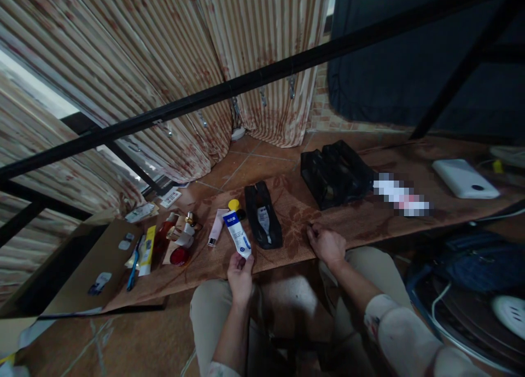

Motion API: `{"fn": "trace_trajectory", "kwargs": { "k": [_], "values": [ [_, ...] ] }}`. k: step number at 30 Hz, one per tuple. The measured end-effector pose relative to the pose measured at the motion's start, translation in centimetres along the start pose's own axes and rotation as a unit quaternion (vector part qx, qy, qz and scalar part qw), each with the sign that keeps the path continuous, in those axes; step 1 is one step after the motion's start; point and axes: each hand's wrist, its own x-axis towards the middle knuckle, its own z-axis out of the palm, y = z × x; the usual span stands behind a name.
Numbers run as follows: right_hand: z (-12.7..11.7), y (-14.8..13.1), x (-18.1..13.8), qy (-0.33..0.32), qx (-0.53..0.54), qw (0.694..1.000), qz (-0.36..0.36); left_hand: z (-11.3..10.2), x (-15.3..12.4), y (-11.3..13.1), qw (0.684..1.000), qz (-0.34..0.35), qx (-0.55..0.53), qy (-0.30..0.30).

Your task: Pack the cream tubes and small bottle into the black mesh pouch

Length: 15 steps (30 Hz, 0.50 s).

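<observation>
Left hand clamped on lower end of white tube with blue label, tube held upright-tilted over near edge of desk, between pink tube and black zip pouch. Right hand on desk edge, fingers curled, nothing seen in it; cannot tell whether it grips edge. Hands well apart. Step, as judged: tube lifted, held in view. Setting it down would call for bare spot just beside pouch. Black mesh organiser further back.
</observation>
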Motion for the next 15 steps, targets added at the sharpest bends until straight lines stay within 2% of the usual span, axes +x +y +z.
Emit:
{"fn": "trace_trajectory", "kwargs": {
  "k": [15],
  "values": [
    [0.17, -0.01, 0.06, 0.004, -0.010, 1.000, 0.000, 0.06, 0.13, -0.12, 1.000, -0.006, -0.013, 0.007]
  ]
}}
